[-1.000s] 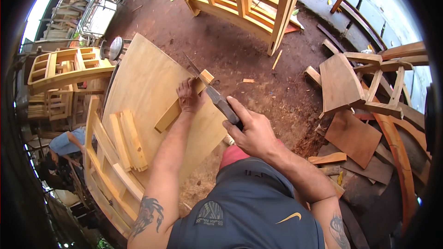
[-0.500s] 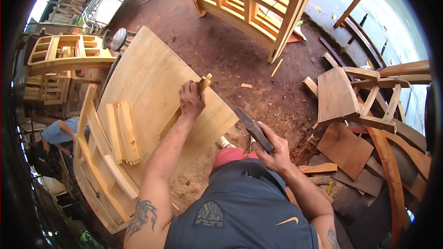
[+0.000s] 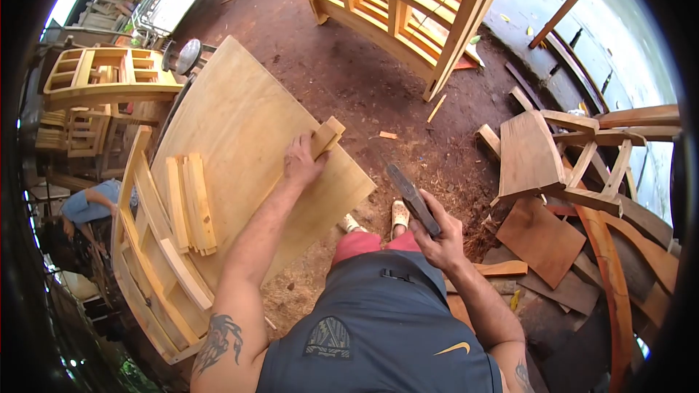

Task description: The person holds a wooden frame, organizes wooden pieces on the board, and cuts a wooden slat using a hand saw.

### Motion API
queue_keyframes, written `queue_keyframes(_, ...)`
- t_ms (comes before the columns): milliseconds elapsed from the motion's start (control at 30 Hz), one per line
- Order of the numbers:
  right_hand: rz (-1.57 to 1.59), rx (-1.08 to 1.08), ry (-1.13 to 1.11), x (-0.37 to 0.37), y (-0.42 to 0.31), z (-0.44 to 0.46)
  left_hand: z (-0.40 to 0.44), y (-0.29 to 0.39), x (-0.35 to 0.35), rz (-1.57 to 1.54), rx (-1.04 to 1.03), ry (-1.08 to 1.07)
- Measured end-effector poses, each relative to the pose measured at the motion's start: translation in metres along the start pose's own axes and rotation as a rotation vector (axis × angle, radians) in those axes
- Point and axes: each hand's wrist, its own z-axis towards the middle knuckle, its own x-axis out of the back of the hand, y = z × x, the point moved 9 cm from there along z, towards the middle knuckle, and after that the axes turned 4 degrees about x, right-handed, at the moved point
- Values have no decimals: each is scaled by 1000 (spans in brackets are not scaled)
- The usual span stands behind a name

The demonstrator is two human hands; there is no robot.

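My left hand is closed around a wooden slat over the plywood sheet. The slat's far end sticks out past my fingers, and much of its length is hidden under my hand and forearm. In my right hand is a dark, flat bar-shaped tool, pointing up and away from me. It is apart from the slat, just beyond the sheet's right corner; whether it is a file or a sanding block I cannot tell. Several loose slats lie on the left of the sheet.
A curved wooden frame rests along the sheet's left edge. Ahead stands a large slatted wooden piece. A wooden chair and scrap boards lie at right. Another person's sleeve shows at far left.
The slat in my left hand has turned, showing more of its broad face. My right hand has shifted slightly right with the dark bar, farther from the sheet.
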Motion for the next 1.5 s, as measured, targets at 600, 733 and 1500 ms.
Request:
queue_keyframes(600, 65, 19, -86, -10, 5, 5, 47, -30, 11, 105, -69, 77)
queue_keyframes(733, 54, 18, -104, 11, -3, -6, 50, -30, 10, 144, -107, 112)
queue_keyframes(1500, 28, -27, -101, -10, -8, -11, 52, -31, 8, 161, -53, 102)
